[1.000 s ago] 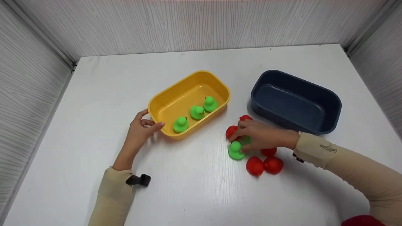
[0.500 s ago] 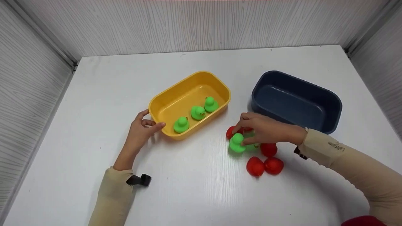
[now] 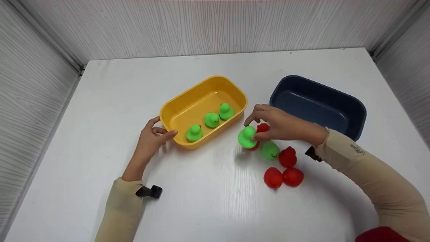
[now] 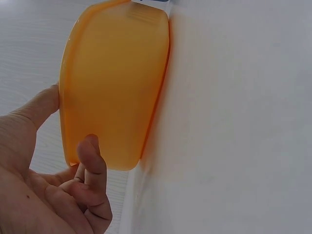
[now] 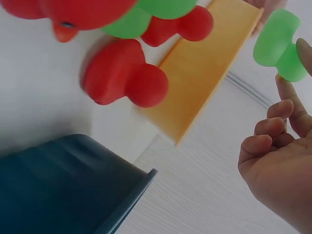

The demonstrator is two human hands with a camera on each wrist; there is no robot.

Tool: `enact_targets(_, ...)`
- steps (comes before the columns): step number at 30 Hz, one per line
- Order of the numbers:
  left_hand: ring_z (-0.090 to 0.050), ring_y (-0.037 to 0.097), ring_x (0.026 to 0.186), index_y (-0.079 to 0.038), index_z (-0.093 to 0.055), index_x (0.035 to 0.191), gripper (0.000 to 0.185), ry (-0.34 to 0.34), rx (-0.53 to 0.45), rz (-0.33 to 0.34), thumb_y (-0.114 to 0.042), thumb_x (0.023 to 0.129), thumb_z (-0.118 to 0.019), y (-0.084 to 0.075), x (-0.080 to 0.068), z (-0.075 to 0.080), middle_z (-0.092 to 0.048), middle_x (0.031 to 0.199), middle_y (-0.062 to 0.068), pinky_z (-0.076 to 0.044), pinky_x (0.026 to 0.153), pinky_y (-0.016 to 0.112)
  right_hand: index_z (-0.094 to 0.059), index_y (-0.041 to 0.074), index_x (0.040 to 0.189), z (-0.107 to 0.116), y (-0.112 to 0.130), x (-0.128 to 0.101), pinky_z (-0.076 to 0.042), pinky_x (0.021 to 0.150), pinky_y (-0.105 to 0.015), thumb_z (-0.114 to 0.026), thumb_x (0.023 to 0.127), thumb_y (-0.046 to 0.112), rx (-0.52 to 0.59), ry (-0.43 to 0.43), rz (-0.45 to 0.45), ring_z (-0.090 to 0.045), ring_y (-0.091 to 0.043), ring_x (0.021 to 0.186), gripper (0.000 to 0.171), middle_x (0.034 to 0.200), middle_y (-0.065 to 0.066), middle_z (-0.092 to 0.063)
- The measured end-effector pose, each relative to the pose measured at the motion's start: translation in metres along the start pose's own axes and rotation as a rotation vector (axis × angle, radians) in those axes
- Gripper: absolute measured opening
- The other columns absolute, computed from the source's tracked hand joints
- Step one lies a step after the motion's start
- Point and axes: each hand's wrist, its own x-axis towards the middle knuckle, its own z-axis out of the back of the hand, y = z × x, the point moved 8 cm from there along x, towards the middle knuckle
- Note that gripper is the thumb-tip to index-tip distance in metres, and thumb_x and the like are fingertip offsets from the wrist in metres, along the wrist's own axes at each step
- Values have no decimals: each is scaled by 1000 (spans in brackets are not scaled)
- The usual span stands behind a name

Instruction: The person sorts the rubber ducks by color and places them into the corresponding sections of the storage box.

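Pinching a green duck (image 3: 247, 137) in my right hand (image 3: 282, 127), I hold it above the white bench (image 3: 100, 101), just right of the yellow tub (image 3: 168, 116). My left hand (image 3: 151, 139) grips that tub's near corner; 3 green ducks (image 3: 211, 120) sit inside.

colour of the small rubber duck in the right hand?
Green rubber duck, pinched by the right hand; clearest in the head view.

You are looking at a white surface (image 3: 208, 201) carrying a yellow tub (image 3: 174, 112), a dark blue tub (image 3: 349, 104), one green duck (image 3: 269, 150) and several red ducks (image 3: 282, 176).
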Motion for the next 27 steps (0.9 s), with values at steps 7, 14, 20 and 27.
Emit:
enact_targets(7, -57, 17, 81, -12, -28, 150, 86, -4, 19, 19, -41, 84, -73, 3, 0, 0, -63, 94, 1, -45, 71, 23, -67, 9, 115, 10, 11, 11, -42, 75, -27, -79, 80, 19, 72, -86, 40, -47, -17, 94, 39, 98, -5, -55)
enact_targets(14, -56, 16, 79, -12, -28, 150, 85, -7, 14, 6, -40, 84, -73, 1, 0, 1, -63, 96, 2, -46, 70, 23, -66, 7, 115, 24, 25, 24, -40, 78, -25, -80, 79, 16, 129, -166, 67, -47, -17, 93, 39, 97, -8, -54)
enact_targets(20, -56, 14, 78, -11, -28, 150, 85, -8, 20, 1, -40, 84, -73, 0, 0, 1, -63, 96, 3, -46, 70, 24, -65, 7, 117, 29, 33, 40, -39, 81, -25, -78, 81, 15, 215, -198, 59, -47, -17, 94, 39, 97, -4, -51)
enact_targets(27, -55, 14, 77, -11, -28, 150, 84, -5, 0, -1, -37, 85, -73, -3, -1, 0, -62, 92, 0, -46, 71, 25, -63, 3, 118, 32, 43, 65, -36, 81, -26, -77, 82, 14, 245, -217, 79, -42, -16, 92, 40, 94, 0, -46)
